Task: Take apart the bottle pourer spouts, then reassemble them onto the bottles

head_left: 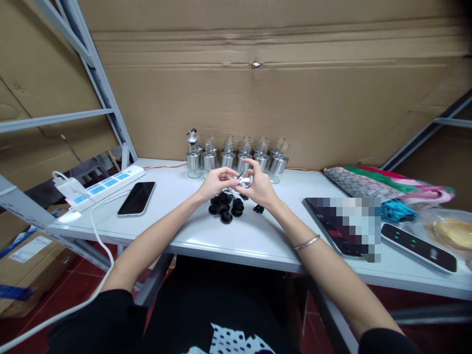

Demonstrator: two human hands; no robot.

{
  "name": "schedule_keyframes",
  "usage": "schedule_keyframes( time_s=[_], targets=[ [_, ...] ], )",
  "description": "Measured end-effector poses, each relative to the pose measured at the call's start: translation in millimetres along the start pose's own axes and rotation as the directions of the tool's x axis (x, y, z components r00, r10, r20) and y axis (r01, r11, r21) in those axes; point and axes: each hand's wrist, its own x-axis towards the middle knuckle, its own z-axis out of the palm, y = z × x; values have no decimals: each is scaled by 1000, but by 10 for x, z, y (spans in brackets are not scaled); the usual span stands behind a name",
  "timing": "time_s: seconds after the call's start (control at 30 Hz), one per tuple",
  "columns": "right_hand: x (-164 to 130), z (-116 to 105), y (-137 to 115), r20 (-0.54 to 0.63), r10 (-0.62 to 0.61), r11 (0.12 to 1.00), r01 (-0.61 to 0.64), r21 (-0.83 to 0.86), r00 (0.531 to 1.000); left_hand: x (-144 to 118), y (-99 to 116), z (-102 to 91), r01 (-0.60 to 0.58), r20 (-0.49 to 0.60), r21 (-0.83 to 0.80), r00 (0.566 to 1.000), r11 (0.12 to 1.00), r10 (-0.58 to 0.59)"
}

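Your left hand (218,183) and right hand (261,188) meet over the middle of the worktop (169,184), fingertips pinching one small white-and-dark part (246,180) between them. Too small and partly covered by fingers to say exactly what it is. Metal bracelet (307,243) on your right wrist.

Just below the hands: heap of round black stoppers (225,217) on the worktop. Little black pieces (258,209) sit right of it, under your right wrist.

Beyond the hands: glass bottles with metal sleeves (227,160), upright in rows. Front-left one carries a pourer spout (192,138).

Off to your left: smartphone (137,199) lying flat, power strip (106,185) past it, with a white charger plugged in. To your right: flat device, partly pixelated, then a black panel with green lights (418,248). Cardboard (280,98) stands behind the bottles.
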Motion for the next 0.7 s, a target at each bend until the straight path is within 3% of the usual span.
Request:
schedule_keyframes(
  time_s=[0.4, 0.7],
  targets=[
    [-26, -26, -82, -39, 29, 999, -31, -33, 999, 7, 0, -5, -47, 25, -60, 999, 997, 48],
    [-28, -77, -97, 5, 37, 998, -37, -50, 999, -12, -1, 7, -40, 61, -13, 997, 999, 41]
  ],
)
